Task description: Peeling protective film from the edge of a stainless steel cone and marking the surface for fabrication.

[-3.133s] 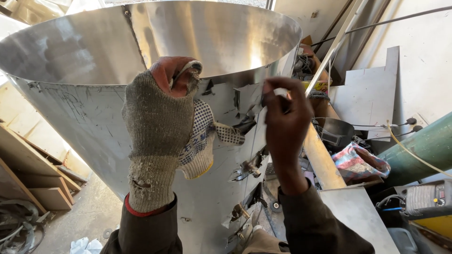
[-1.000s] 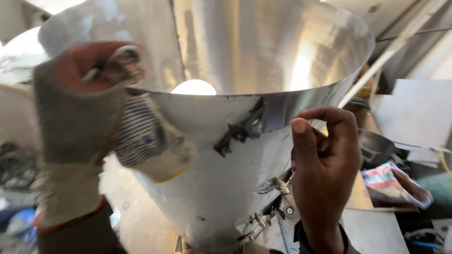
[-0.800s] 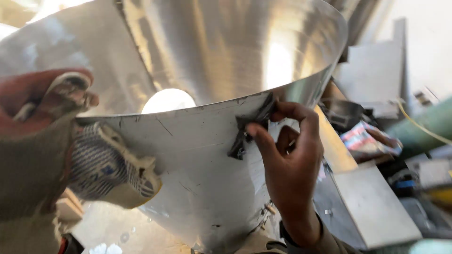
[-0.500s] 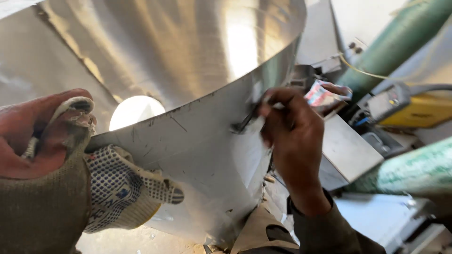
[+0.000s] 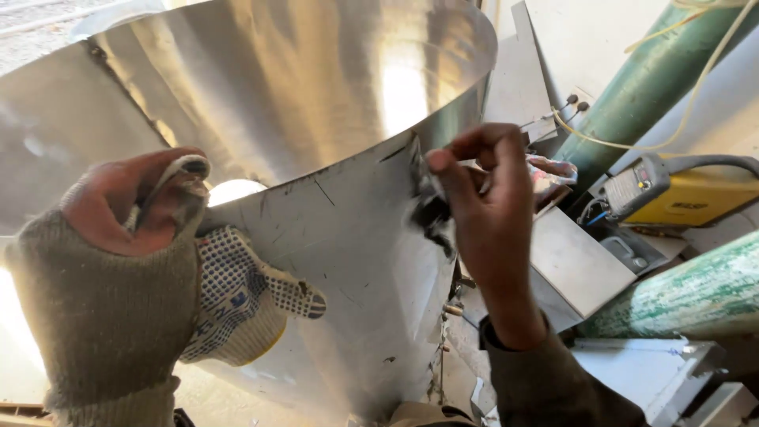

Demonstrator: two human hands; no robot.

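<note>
Head view: my left hand, in a worn knit glove, grips the near-left rim of the sheet-metal cone, fingers curled over its edge. My bare right hand pinches a dark clamp at the cone's seam, fingertips pressed together. A dotted glove hangs at my left palm. A yellow welder sits far right.

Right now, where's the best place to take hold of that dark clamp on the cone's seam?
Probably by the dark clamp's handle end, which hangs below the rim outside the sheet-metal cone. Come from the right, where the right hand already pinches it.
</note>
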